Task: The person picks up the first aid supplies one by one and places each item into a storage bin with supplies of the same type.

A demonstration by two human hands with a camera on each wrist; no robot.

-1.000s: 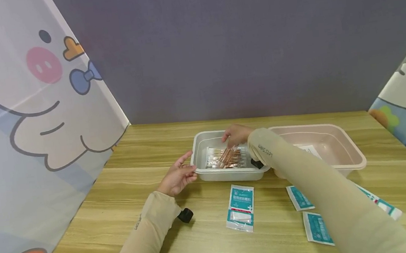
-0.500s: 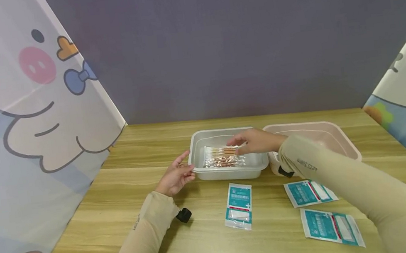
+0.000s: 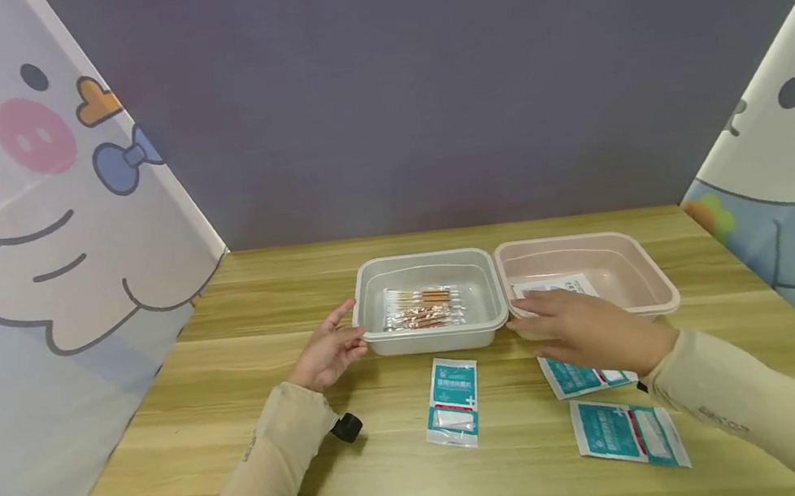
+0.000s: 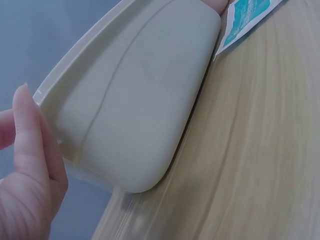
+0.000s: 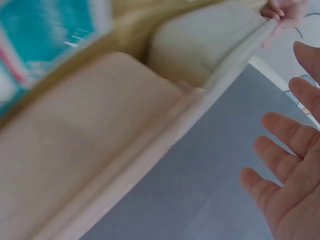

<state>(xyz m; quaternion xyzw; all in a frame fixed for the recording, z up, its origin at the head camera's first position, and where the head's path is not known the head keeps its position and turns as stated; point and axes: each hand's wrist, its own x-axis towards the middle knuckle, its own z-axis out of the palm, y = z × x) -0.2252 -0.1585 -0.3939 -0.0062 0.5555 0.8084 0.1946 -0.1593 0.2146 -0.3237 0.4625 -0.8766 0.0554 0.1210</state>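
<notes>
My left hand [image 3: 328, 352] holds the front left corner of a whitish plastic basin [image 3: 434, 343], its thumb and fingers at the rim. Inside that basin lie several clear-wrapped packs of cotton swabs [image 3: 425, 308], side by side in a row. In the left wrist view, fingers [image 4: 31, 130] meet the basin's rim. Over the front left of a pink plastic basin [image 3: 639, 273] is my right hand [image 3: 591, 330], with nothing in it. Its fingers [image 5: 285, 131] are spread in the right wrist view. A white packet [image 3: 573, 284] in the pink basin is partly hidden by this hand.
The basins stand side by side on a wood-grain table [image 3: 246, 339]. One teal dressing packet [image 3: 452, 402] lies before the white basin. Two more, an upper packet [image 3: 573, 378] and a lower packet [image 3: 628, 432], lie at the right. A grey wall [image 3: 381, 102] rises behind.
My right hand has left the swab packs, now lying straighter, and moved right and nearer to the pink basin. The left hand has stayed at the white basin's corner. The view has turned slightly right.
</notes>
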